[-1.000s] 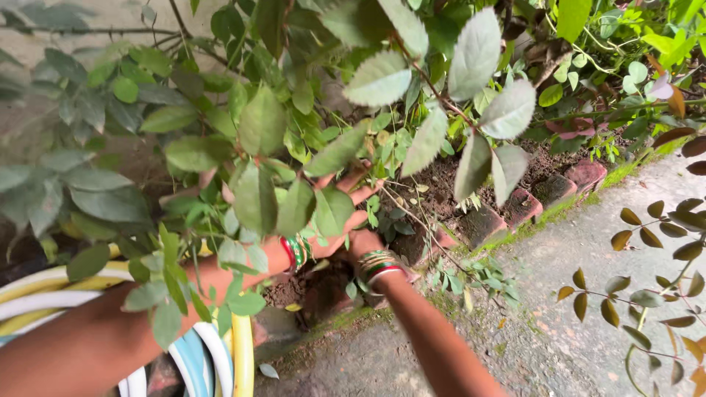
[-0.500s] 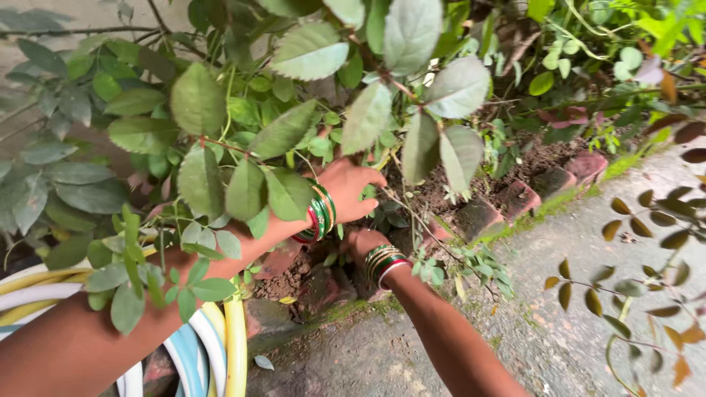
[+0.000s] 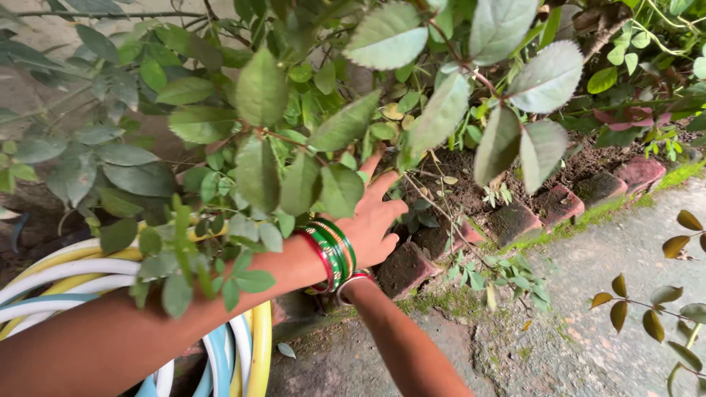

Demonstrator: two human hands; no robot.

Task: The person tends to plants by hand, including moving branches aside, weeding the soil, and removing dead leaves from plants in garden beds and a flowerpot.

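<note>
My left hand (image 3: 373,219) reaches from the lower left into a leafy bush (image 3: 261,92), fingers spread and pointing up toward the stems, with nothing in it. Green and red bangles (image 3: 332,254) circle its wrist. My right forearm (image 3: 401,342) comes up from the bottom edge and passes under the left wrist. The right hand is hidden behind the left wrist and the bangles, so its grip cannot be seen. Below the hands lies dark soil (image 3: 460,187).
A row of tilted red bricks (image 3: 515,219) edges the soil bed, with moss along a concrete path (image 3: 588,323) on the right. Coiled white, yellow and blue hose (image 3: 254,353) lies at the lower left. Thin branches (image 3: 441,209) hang close around both arms.
My left hand has pushed further up and right into the bush with its fingers spreading. My right hand has slid under the left wrist and out of sight.
</note>
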